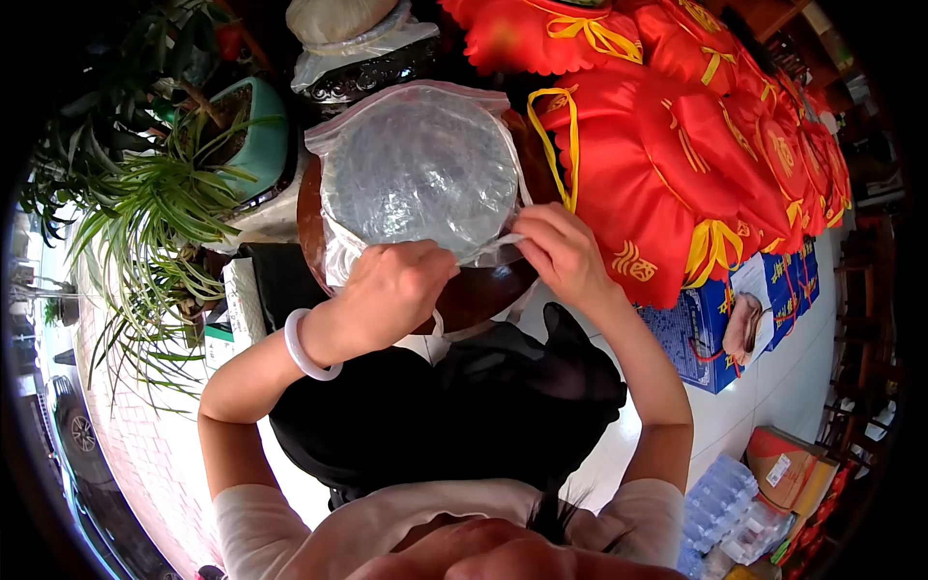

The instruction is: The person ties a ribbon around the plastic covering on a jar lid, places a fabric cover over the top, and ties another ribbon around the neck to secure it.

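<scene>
In front of my lap a broad round top is covered with clear plastic film (420, 174), its loose edge bunched around the rim. Beneath it shows a glossy brown rounded surface (474, 295). A white cord (491, 251) runs along the near side of the film. My left hand (404, 290), fingers closed, grips the cord at the near rim. My right hand (563, 253) pinches the cord between thumb and fingers at the right of the rim. White strands hang down below the hands.
Red cloth covers (657, 164) with yellow ribbons stand at the right, above blue printed boxes (696, 343). Potted plants in a green pot (256, 145) are at the left. Behind is another plastic-wrapped vessel (362, 53). Water bottles (715, 498) and a carton (783, 469) lie lower right.
</scene>
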The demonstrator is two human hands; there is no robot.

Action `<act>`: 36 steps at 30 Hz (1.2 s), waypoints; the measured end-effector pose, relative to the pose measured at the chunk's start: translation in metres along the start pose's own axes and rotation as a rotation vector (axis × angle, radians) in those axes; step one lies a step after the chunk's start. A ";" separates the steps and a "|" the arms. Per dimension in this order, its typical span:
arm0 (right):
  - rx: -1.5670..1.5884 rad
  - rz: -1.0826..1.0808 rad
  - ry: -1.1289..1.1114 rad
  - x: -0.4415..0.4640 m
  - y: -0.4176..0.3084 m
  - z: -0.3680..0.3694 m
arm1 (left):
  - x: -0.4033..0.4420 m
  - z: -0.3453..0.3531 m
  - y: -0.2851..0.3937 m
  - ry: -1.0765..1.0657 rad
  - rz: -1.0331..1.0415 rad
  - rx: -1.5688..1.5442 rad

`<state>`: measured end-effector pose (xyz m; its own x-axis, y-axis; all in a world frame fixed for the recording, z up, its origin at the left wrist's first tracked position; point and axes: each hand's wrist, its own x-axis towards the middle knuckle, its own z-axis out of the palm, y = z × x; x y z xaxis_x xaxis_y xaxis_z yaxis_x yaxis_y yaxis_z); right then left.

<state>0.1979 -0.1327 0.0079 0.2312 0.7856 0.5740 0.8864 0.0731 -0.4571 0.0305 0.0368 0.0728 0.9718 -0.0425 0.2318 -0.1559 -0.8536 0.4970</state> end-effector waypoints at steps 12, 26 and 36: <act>0.129 0.113 -0.068 -0.005 -0.020 0.004 | -0.019 -0.003 0.001 -0.090 0.026 0.162; 0.019 0.062 -0.114 -0.003 -0.038 0.022 | -0.080 0.010 -0.027 0.116 -0.105 0.371; 0.157 0.157 -0.060 -0.006 -0.028 0.025 | -0.080 0.000 -0.044 0.179 -0.219 -0.090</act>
<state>0.1618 -0.1241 -0.0003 0.3334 0.8296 0.4480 0.7666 0.0380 -0.6409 -0.0407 0.0778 0.0318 0.9386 0.2369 0.2508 0.0312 -0.7823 0.6221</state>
